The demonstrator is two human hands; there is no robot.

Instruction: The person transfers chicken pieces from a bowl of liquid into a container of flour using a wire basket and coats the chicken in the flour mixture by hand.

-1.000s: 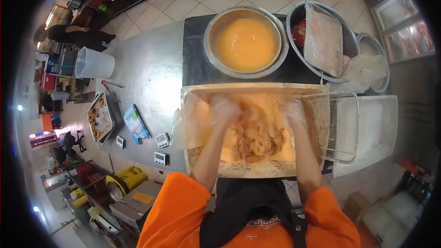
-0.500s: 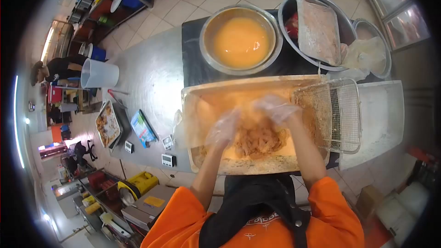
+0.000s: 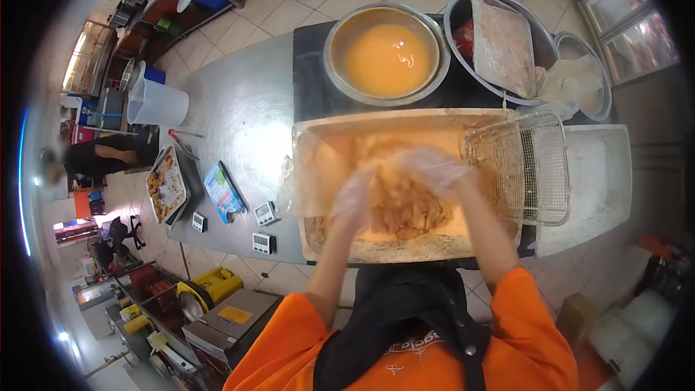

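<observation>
Tiled kitchen floor (image 3: 344,0) frames the metal surface (image 3: 239,87), and black lens edges crop the room on my feed. At left, a dark-clothed person (image 3: 105,156) is too blurred for me to make out well. Raw meat pieces (image 3: 410,213) lie in orange-tinted powder (image 3: 445,137) inside the long tub (image 3: 376,255), partly masked by haze and motion. Over them I see the right hand (image 3: 438,168), clear-gloved, with the gloved left hand (image 3: 351,199) just beside; smear hides both sets of fingers, so I can't tell whether they grip anything. A wire basket (image 3: 543,174) covers the tub's right end. I can't read the blue packet (image 3: 225,192) or the timers' (image 3: 263,243) digits; chest lettering (image 3: 416,344) shows only a few letters past the black apron (image 3: 402,304).
</observation>
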